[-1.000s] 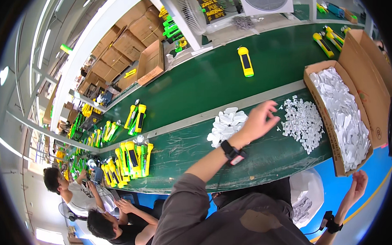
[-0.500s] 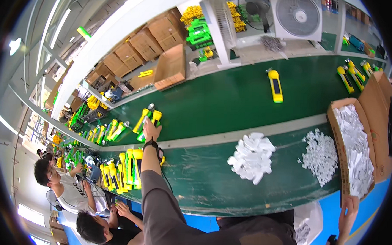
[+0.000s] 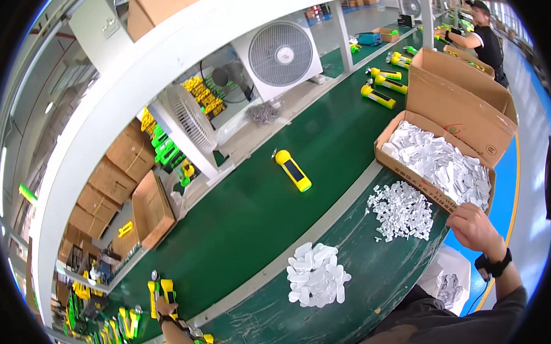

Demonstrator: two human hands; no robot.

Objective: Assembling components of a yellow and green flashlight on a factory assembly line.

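Observation:
At the lower left, my left hand point(image 3: 164, 307) reaches over the green belt to two upright-lying yellow flashlights. Its fingers close around one flashlight point(image 3: 169, 289), mostly hidden by the hand, and a second flashlight point(image 3: 153, 298) lies right beside it. On the right, my right hand point(image 3: 472, 228) has its fingers bent over the near corner of an open cardboard box point(image 3: 416, 179) full of flat white plastic pieces point(image 3: 442, 166). A pile of small white parts point(image 3: 401, 211) lies beside the box, and a heap of larger white oval pieces point(image 3: 317, 275) lies further left on the bench.
One yellow flashlight point(image 3: 292, 171) lies mid-belt; several more point(image 3: 378, 97) lie at its far end. A white overhead beam point(image 3: 140, 58) crosses above. Fans point(image 3: 282, 54) stand behind the belt, with an empty carton point(image 3: 154, 210). A person point(image 3: 483, 43) works at the far right.
The view has swung to the right, so the box shows more fully and the co-workers on the left have left the picture. My left hand stays by the same flashlights; my right stays at the box.

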